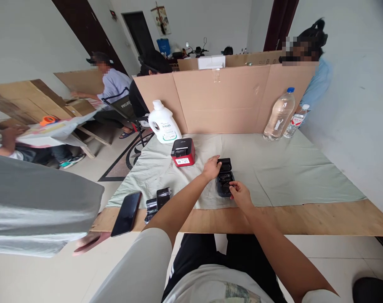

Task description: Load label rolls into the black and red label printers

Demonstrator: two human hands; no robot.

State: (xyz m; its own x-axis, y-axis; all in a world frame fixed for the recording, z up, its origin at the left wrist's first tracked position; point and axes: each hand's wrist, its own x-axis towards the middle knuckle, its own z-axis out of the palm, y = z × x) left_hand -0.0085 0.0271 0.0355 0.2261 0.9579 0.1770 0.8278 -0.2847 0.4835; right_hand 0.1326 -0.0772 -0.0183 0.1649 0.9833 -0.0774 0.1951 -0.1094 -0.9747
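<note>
- The person's bare left forearm stretches forward; the left hand (211, 168) lies palm down, fingers curled loosely.
- The right forearm angles in from the lower right; the right hand (239, 194) pinches thumb and fingertips together.

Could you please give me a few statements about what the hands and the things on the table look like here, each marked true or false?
1. Both hands rest on the black device. True: the left hand touches its far left corner, and the right hand its near right edge.
2. The red box lies right of the black device. False: it lies to its left.
3. A phone lies at the table's near left edge. True.
4. The white jug lies tipped over. False: it stands upright.
5. The two clear bottles stand beside the white jug. False: they stand at the far right.
</note>
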